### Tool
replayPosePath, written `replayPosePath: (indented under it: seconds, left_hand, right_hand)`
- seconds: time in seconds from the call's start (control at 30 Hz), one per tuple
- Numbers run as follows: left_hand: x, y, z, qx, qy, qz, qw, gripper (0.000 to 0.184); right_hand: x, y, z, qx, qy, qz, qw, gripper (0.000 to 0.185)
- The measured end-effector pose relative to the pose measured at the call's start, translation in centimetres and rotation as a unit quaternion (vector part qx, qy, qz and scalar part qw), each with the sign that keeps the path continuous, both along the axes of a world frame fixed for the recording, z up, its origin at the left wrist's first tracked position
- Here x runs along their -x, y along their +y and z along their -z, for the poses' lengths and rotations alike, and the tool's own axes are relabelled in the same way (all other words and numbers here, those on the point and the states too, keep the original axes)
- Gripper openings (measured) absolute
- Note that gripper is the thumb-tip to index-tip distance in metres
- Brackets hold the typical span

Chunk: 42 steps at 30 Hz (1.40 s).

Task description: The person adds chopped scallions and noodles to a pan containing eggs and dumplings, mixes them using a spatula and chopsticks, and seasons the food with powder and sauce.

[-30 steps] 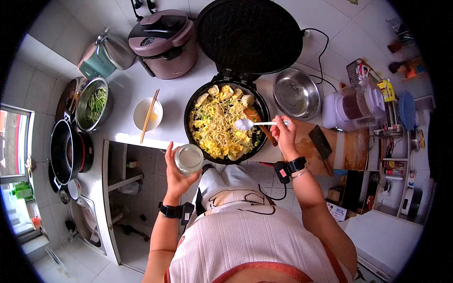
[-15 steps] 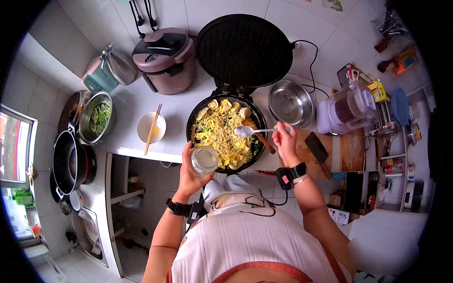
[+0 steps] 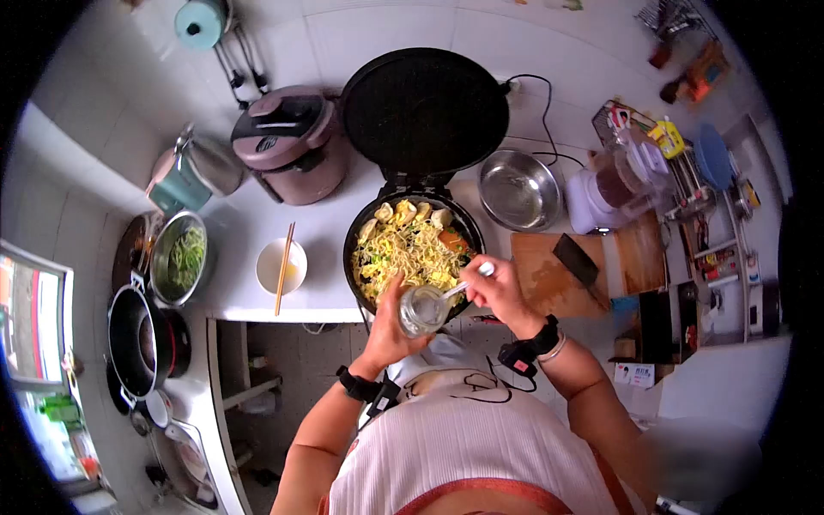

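My left hand (image 3: 389,329) is wrapped round a glass jar (image 3: 421,311) at the front edge of the round black pan (image 3: 351,266). In my right hand (image 3: 500,290) is the handle of a spoon (image 3: 459,287), whose bowl end is at the jar's mouth. Whether the bowl holds anything cannot be made out. Noodles (image 3: 403,249) with yellow egg and green bits fill the pan, with dumplings (image 3: 405,212) along its far side. A brown spatula (image 3: 452,239) lies at the right of the noodles. The pan's black lid (image 3: 425,112) stands raised behind.
Left of the pan are a white bowl (image 3: 270,268) with chopsticks (image 3: 284,270) across it, a steel bowl of green vegetables (image 3: 184,260) and a pressure cooker (image 3: 287,146). To the right are an empty-looking steel bowl (image 3: 519,190), a cutting board (image 3: 536,279) and a cleaver (image 3: 575,260).
The spoon, which held white grains over the noodles, has moved down and left to the jar's mouth. My left hand has brought the jar rightward. The view has shifted.
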<state>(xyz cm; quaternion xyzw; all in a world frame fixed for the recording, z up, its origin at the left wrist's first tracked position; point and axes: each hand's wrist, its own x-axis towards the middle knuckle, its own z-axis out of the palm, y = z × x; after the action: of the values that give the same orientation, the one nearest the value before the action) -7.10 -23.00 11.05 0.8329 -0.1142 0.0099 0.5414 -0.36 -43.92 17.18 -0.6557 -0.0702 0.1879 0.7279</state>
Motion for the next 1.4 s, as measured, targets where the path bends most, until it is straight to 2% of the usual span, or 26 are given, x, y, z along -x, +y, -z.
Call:
replayPosePath:
  seconds: [0.03, 0.07, 0.1, 0.17, 0.23, 0.3, 0.33, 0.37, 0.4, 0.47, 0.5, 0.57, 0.7, 0.77, 0.8, 0.83, 0.9, 0.97, 1.03, 1.1, 1.17, 1.2, 1.27, 1.3, 1.33, 1.4]
  left_hand:
    - [-0.1, -0.5, -0.2, 0.046, 0.012, 0.017, 0.999, 0.110]
    - [-0.1, -0.9, -0.4, 0.056, 0.009, 0.025, 0.998, 0.110]
    - [-0.2, -1.3, -0.7, 0.066, 0.005, 0.040, 0.997, 0.109]
    - [-0.3, -2.1, -0.5, 0.068, 0.044, 0.074, 0.994, 0.110]
    - [-0.4, -3.9, -0.2, 0.128, 0.064, 0.100, 0.985, 0.111]
    - [-0.2, -5.9, -0.8, 0.086, 0.015, 0.139, 0.986, 0.111]
    - [-0.1, -7.2, -1.1, 0.093, 0.037, 0.143, 0.985, 0.111]
    - [0.0, -8.7, -1.8, 0.065, 0.005, 0.147, 0.987, 0.110]
    - [0.1, -10.1, -2.1, 0.063, 0.015, 0.158, 0.985, 0.109]
    - [0.4, -13.5, -1.8, 0.084, 0.032, 0.163, 0.982, 0.104]
    - [0.7, -15.2, -2.0, 0.033, 0.016, 0.177, 0.984, 0.106]
    - [1.0, -19.9, -1.6, 0.054, 0.022, 0.214, 0.975, 0.109]
    - [2.0, -32.0, 0.7, 0.065, 0.011, 0.314, 0.947, 0.112]
    - [3.2, -39.1, 0.7, 0.137, 0.050, 0.354, 0.924, 0.111]
    - [3.5, -41.8, 1.9, 0.081, -0.012, 0.356, 0.931, 0.108]
    - [4.1, -44.6, 1.1, 0.073, 0.017, 0.368, 0.927, 0.110]
    - [4.2, -50.2, 1.8, 0.160, 0.074, 0.445, 0.878, 0.113]
    - [3.7, -54.6, 0.4, 0.140, 0.052, 0.474, 0.868, 0.118]
    - [2.6, -57.5, 0.2, 0.037, 0.012, 0.467, 0.883, 0.126]
    - [1.6, -59.7, 0.9, 0.068, 0.038, 0.455, 0.887, 0.126]
    - [-0.6, -61.2, 3.7, 0.104, 0.199, 0.381, 0.897, 0.105]
    - [-2.0, -61.7, 5.1, 0.103, 0.199, 0.379, 0.898, 0.105]
    - [-4.7, -62.5, 7.2, 0.164, 0.421, 0.169, 0.876, 0.079]
    - [-5.7, -63.1, 7.9, 0.168, 0.420, 0.167, 0.876, 0.079]
    - [-6.7, -63.8, 8.1, 0.202, 0.403, 0.149, 0.880, 0.068]
    - [-8.3, -65.7, 8.6, 0.255, 0.392, 0.129, 0.874, 0.052]
  right_hand:
    - [0.5, 0.0, 0.4, -0.008, -0.014, -0.014, 1.000, 0.017]
    - [1.0, -0.2, -0.1, -0.020, -0.019, -0.029, 0.999, 0.031]
    - [1.0, -1.5, 1.8, 0.057, -0.043, -0.072, 0.995, 0.062]
    - [2.7, -2.5, 0.8, 0.177, -0.056, -0.101, 0.977, 0.090]
    - [4.5, -3.8, 2.8, 0.196, -0.129, -0.117, 0.965, 0.108]
    - [6.4, -4.6, 3.0, 0.173, -0.184, -0.069, 0.965, 0.108]
    - [7.2, -5.2, 2.9, 0.160, -0.152, -0.051, 0.974, 0.108]
    - [7.7, -6.1, 2.6, 0.140, -0.119, -0.034, 0.982, 0.109]
    - [8.3, -7.1, 2.2, 0.177, -0.141, -0.011, 0.974, 0.106]
    - [9.3, -10.0, 3.0, 0.157, -0.151, 0.021, 0.976, 0.106]
    - [9.9, -11.9, 3.3, 0.165, -0.162, 0.029, 0.972, 0.106]
    - [11.3, -16.5, 4.2, 0.161, -0.183, 0.053, 0.968, 0.104]
    - [15.4, -27.8, 3.9, 0.256, -0.204, 0.151, 0.933, 0.099]
    - [17.6, -33.3, 3.9, 0.283, -0.197, 0.216, 0.913, 0.094]
    - [18.3, -35.9, 3.8, 0.302, -0.194, 0.241, 0.902, 0.091]
    - [19.4, -38.2, 3.5, 0.319, -0.182, 0.271, 0.890, 0.091]
    - [21.0, -42.9, 2.0, 0.366, -0.151, 0.282, 0.874, 0.091]
    - [22.0, -46.6, 2.3, 0.393, -0.157, 0.317, 0.849, 0.091]
    - [22.3, -50.1, 3.5, 0.411, -0.168, 0.345, 0.827, 0.090]
    - [22.1, -53.2, 5.0, 0.397, -0.158, 0.424, 0.799, 0.089]
    - [21.9, -56.2, 5.8, 0.408, -0.129, 0.445, 0.787, 0.089]
    - [21.6, -57.9, 6.2, 0.418, -0.101, 0.468, 0.772, 0.088]
    - [20.6, -61.4, 6.9, 0.397, -0.054, 0.477, 0.782, 0.089]
    - [19.9, -63.6, 7.4, 0.377, -0.010, 0.488, 0.788, 0.089]
    - [19.0, -66.1, 9.5, 0.404, -0.055, 0.490, 0.771, 0.088]
    - [16.6, -70.2, 9.4, 0.440, -0.055, 0.494, 0.748, 0.088]
